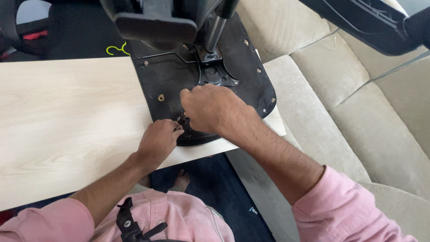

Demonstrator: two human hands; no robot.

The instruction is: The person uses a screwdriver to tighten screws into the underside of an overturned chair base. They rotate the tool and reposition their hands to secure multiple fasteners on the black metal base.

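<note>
Seat base (pixel 233 67), black, lies upside down on the right end of the pale wooden table (pixel 67 116), its far edge reaching toward the beige sofa (pixel 358 103). A metal bracket (pixel 215 74) with a chrome post (pixel 215 31) is fixed at its middle; screws dot the rim. My left hand (pixel 157 141) is curled at the near edge of the base, fingers pinched on a small dark part I cannot make out. My right hand (pixel 210 107) is closed in a loose fist just above it, touching the same spot; what it holds is hidden. Pink sleeves (pixel 340 206) show near. Dark rug (pixel 219 188) below, one bare foot (pixel 181 179) on it.
</note>
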